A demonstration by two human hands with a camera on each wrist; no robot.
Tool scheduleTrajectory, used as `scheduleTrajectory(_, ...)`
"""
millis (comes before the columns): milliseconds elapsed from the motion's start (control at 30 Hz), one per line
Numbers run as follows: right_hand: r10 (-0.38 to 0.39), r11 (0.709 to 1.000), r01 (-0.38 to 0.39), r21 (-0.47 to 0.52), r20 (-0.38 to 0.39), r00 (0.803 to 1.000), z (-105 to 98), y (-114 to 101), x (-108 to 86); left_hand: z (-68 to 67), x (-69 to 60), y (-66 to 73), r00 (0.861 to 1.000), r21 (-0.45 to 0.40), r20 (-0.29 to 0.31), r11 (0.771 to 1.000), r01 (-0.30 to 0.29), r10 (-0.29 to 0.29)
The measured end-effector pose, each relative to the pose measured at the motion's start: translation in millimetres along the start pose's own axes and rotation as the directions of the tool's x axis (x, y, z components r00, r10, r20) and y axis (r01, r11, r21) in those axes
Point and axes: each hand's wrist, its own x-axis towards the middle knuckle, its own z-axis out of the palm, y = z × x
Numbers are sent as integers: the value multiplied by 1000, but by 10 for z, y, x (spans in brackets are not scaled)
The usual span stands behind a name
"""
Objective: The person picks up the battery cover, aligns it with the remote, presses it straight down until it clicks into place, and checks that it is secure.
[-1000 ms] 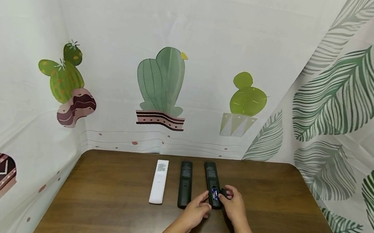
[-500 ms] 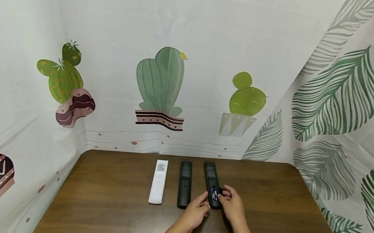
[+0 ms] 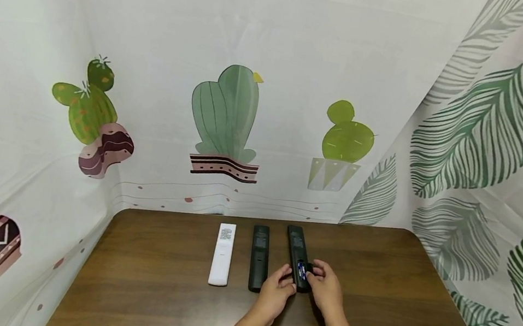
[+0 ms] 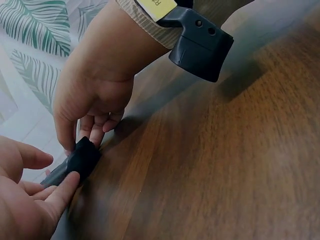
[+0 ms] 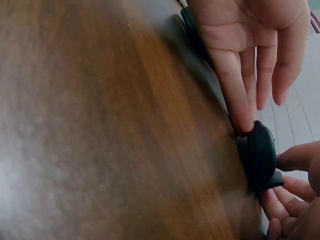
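A black remote control lies back up on the table, its battery bay uncovered and blue batteries visible inside. My left hand rests at the remote's lower left; in the left wrist view one fairly straight finger touches its side. At the remote's right edge, my right hand pinches a small black battery cover. The right wrist view shows this cover jutting out beside the remote, between thumb and fingers. Part of the cover is hidden.
A second black remote lies just left of my left hand, with a white remote further left. Both rest on the brown wooden table. A patterned cloth hangs behind the table.
My left hand has shifted slightly closer to the remote's lower end. The remote has moved very slightly; my right hand stays at its right edge with the cover.
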Motion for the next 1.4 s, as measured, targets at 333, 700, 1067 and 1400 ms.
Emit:
scheduleTrajectory(333,-9,1000,9,-5,-35,999,27,-14,-13,28,64,-19,999,49,-41,998,30,-28)
scheduleTrajectory(700,-18,1000,18,-6,-49,999,50,-22,-43,35,100,-7,996,140,-74,988,64,-54)
scheduleTrajectory(1067,-11,1000,11,-1,-56,998,61,-41,-64,62,126,-10,994,50,-100,997,56,-51)
scheduleTrajectory(1400,-12,1000,12,-4,-63,998,63,-43,-75,78,115,-32,989,80,-138,994,68,-56)
